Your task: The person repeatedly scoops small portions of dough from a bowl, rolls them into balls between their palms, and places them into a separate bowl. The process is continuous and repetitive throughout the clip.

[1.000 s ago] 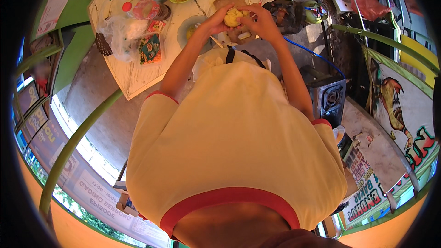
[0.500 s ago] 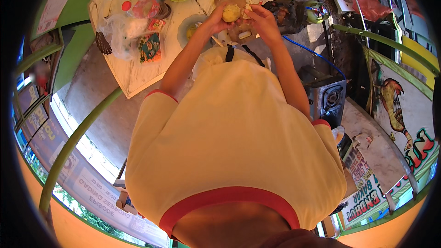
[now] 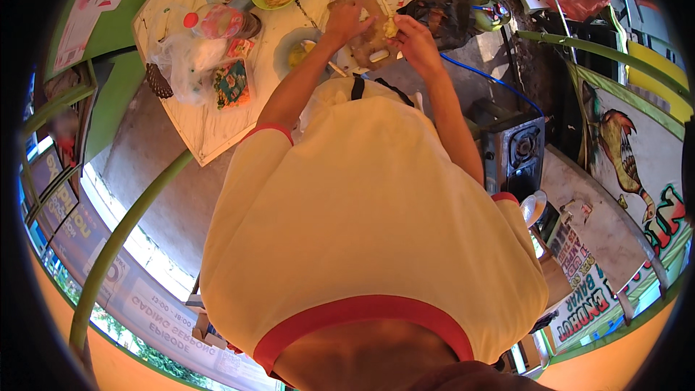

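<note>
A small, irregular lump of bright yellow food (image 3: pixel 391 27), with rough, uneven edges and a soft look, sits between the fingertips of the right hand (image 3: pixel 418 42). That grip is closed in a pinch, holding the lump above the right side of a brown rectangular wooden cutting board (image 3: pixel 367 45) with a slot cut near its close end. The left hand (image 3: pixel 347 24) is over the board's left part, back upward; whether its grip holds anything cannot be told. The board lies at the right of a white, dark-veined marble-look worktop (image 3: pixel 190 124), near a grey round bowl (image 3: pixel 281 47) with yellow contents.

Half a second ago the left hand held a larger, rounded yellow ball and the right a paler, crumbly piece, the two close together. Now the hands are farther apart, the left lower over the board, and the ball cannot be made out.
</note>
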The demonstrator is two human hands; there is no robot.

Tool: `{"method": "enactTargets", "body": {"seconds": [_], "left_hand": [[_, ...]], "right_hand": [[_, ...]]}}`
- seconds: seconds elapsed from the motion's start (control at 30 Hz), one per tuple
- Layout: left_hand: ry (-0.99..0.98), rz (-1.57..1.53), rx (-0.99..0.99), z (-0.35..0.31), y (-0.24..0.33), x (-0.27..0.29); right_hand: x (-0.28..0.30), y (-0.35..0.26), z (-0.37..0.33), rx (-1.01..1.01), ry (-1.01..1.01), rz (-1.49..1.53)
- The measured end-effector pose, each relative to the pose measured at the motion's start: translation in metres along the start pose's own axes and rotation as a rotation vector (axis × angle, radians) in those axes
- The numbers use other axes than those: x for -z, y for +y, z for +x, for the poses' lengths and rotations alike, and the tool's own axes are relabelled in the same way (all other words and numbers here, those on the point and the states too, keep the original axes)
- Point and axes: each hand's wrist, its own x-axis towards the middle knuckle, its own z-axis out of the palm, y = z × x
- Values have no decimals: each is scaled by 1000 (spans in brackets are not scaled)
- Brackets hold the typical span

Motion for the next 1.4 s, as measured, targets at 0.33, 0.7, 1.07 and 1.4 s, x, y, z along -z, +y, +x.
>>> {"method": "enactTargets", "body": {"seconds": [0.33, 0.7, 1.07, 1.4], "left_hand": [[329, 139, -202, -19, 16, 18], [-375, -2238, 517, -56, 111, 143], [-191, -2104, 606, -52, 93, 152], [-109, -2228, 486, -54, 94, 171]], "right_hand": [[-12, -10, -13, 84, 85, -104], [-92, -44, -40, 862, -42, -1428], [-120, -83, -68, 684, -179, -1248], [-114, -83, -64, 400, -197, -375]]}}
